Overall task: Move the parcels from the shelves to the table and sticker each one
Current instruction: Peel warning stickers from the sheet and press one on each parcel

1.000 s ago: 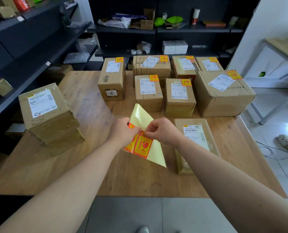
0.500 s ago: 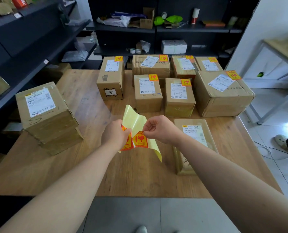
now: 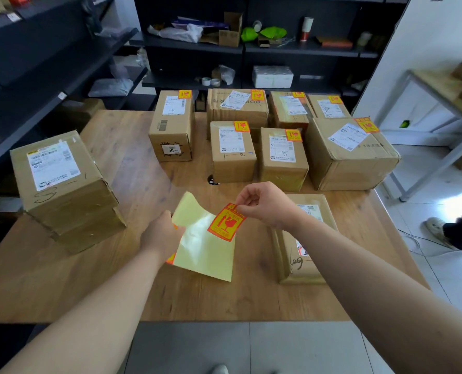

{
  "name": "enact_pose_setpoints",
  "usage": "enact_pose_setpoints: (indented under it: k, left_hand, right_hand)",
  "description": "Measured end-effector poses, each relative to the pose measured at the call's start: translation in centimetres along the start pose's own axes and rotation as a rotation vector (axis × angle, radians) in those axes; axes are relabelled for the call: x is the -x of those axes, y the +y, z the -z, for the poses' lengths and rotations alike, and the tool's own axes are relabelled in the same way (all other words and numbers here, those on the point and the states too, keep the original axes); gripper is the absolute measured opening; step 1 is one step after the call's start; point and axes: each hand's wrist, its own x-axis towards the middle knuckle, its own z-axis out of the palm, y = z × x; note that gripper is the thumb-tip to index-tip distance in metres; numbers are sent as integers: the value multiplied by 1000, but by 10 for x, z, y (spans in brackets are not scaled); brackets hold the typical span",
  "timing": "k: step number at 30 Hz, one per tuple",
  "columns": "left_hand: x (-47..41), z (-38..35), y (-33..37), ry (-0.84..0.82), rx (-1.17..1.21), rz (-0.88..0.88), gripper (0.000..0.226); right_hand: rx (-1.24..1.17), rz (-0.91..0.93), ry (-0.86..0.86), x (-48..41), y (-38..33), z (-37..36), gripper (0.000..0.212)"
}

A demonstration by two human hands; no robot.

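Red sticker (image 3: pixel 225 222) hangs pinched in the right grip (image 3: pixel 267 203), left grip (image 3: pixel 161 236) clamping the backing sheet (image 3: pixel 205 255), unstickered flat parcel (image 3: pixel 297 268) just beneath that wrist.

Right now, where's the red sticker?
Head view, centre: the red sticker is pinched by the right hand over the yellow backing sheet that the left hand holds.
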Motion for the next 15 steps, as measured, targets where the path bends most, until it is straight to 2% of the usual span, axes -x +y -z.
enact_pose_setpoints:
  k: [2, 4, 7, 9, 12, 15]
  left_hand:
    - [-1, -2, 3, -14, -100, 0, 41]
    - [-1, -1, 15, 39, -187, -63, 56]
    - [1, 5, 46, 81, -89, -294, 45]
    - [4, 4, 68, 19, 49, -442, 36]
    - [8, 0, 96, -110, 137, -510, 20]
    - [10, -9, 118, -138, 125, -505, 9]
  right_hand:
    - [57, -22, 4, -2, 6, 3, 19]
    - [109, -43, 5, -3, 11, 6, 17]
    - [173, -59, 8, -3, 17, 10, 12]
    - [199, -58, 24, -2, 21, 15, 9]
    - [218, -60, 71, 1, 28, 26, 10]
    - [207, -65, 132, 7, 37, 39, 12]
